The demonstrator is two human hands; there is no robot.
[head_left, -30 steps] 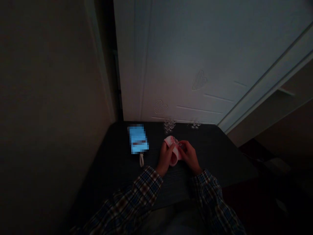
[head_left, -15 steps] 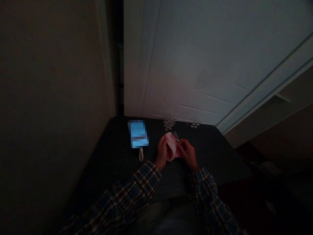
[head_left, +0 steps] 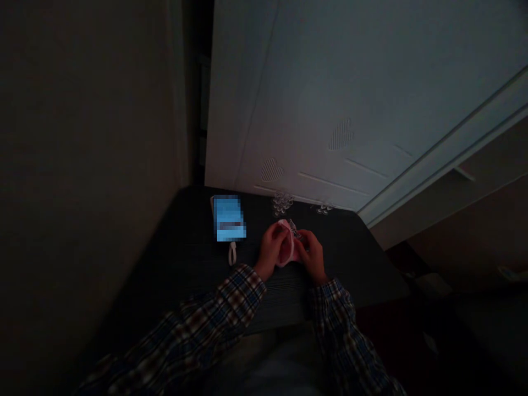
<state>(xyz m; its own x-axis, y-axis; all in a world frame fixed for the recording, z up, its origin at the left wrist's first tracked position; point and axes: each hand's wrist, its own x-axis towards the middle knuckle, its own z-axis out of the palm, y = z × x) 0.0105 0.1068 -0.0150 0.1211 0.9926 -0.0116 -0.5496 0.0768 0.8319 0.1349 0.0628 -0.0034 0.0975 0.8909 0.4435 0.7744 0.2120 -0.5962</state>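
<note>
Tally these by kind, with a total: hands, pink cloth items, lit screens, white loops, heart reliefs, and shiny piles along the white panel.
Hands: 2
Pink cloth item: 1
Lit screen: 1
White loop: 1
Heart reliefs: 2
Shiny piles: 2
Total: 9

Before me stands a dark, grained table (head_left: 185, 258). On its left lies a blue-lit device (head_left: 229, 217), a pale loop (head_left: 232, 254) at its near end; the larger clear cluster (head_left: 282, 204) and a smaller clear cluster (head_left: 324, 209) sit near the far edge.
</note>
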